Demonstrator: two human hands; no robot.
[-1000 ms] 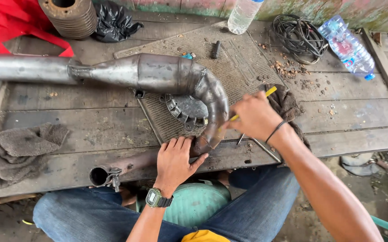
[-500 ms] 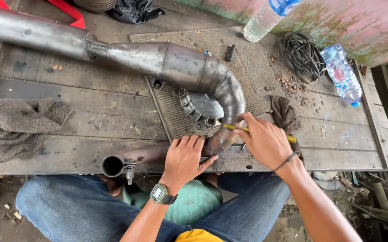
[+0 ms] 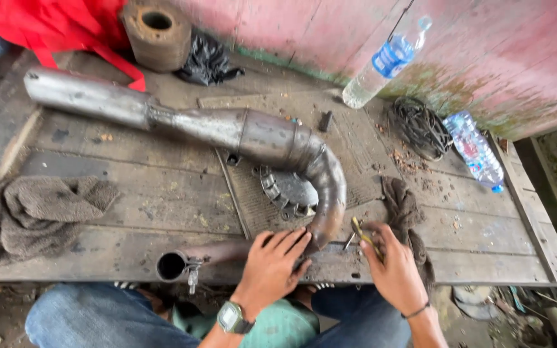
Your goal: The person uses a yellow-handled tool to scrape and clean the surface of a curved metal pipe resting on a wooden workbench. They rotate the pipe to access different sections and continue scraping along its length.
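A rough repair workshop, shown by a worn wooden plank bench [image 3: 130, 212] holding a long steel exhaust pipe [image 3: 227, 132], a rusty finned cylinder [image 3: 157, 33] at the far left, greasy rags [image 3: 34, 212], and coiled black cable [image 3: 418, 127] far right.

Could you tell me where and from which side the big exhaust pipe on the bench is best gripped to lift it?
Probably with two hands from the near side: one around the slim straight silencer tube, one around the curved neck. The fat middle chamber looks too wide to close a hand around, and the exhaust pipe lies flat, so both narrow parts are open from above.
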